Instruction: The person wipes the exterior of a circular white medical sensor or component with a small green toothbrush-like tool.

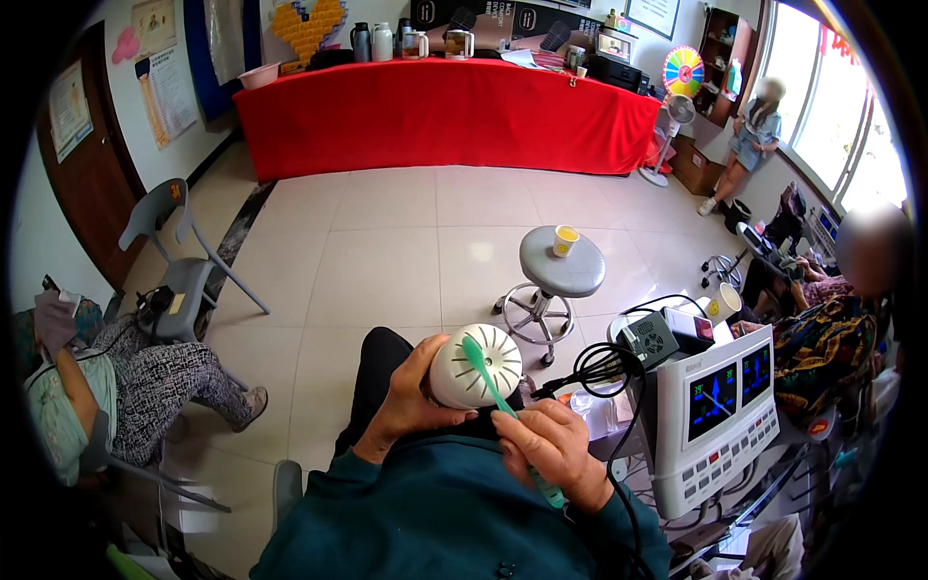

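My left hand (415,391) is wrapped around the side of a white rounded device (453,380) above my lap. Dark slots fan out around a small centre hole on the device's top. In my right hand (547,444) is a green toothbrush (551,494), gripped around its handle. The brush head lies across the slotted top, pointing up and left; from this angle I cannot tell how firmly it touches. The underside of the device is hidden by my left hand and my body.
Close on my right stands a white console with screens (707,428), bearing coiled black cables (602,362) and a grey box (650,339). Ahead, a wheeled stool (551,272) carries a paper cup (565,241). Seated people flank me; a grey chair (185,279) is leftward, a red-draped table (442,119) beyond.
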### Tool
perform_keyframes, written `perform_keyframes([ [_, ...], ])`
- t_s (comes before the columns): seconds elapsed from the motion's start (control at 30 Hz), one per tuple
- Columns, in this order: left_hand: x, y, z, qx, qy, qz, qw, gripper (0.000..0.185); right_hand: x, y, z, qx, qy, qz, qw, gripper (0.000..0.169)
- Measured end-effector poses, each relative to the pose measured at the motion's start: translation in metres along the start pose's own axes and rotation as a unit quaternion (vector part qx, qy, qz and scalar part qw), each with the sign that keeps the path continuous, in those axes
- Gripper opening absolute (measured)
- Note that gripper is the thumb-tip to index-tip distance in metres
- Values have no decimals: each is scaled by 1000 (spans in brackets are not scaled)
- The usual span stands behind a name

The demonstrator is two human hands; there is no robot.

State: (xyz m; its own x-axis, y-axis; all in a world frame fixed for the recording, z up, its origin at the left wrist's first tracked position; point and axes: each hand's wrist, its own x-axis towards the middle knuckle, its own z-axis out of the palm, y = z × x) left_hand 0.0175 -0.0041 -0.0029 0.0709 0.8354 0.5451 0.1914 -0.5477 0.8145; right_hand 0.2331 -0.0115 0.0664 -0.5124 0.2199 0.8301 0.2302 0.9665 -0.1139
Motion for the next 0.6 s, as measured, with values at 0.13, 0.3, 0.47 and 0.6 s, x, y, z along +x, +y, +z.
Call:
perform_keyframes([
  [0.13,1,-3,-3,42,16,-2,999,89,-8,8,4,-25,23,31,999,35],
  [0.3,0,-8,-5,52,16,-36,998,89,-8,-2,-3,22,-16,48,998,34],
  [0.47,3,9,1,61,0,23,998,87,-3,1,1,11,9,15,1000,34],
  [0.6,1,-4,-3,44,14,-25,999,88,-13,7,3,-33,11,56,998,39],
])
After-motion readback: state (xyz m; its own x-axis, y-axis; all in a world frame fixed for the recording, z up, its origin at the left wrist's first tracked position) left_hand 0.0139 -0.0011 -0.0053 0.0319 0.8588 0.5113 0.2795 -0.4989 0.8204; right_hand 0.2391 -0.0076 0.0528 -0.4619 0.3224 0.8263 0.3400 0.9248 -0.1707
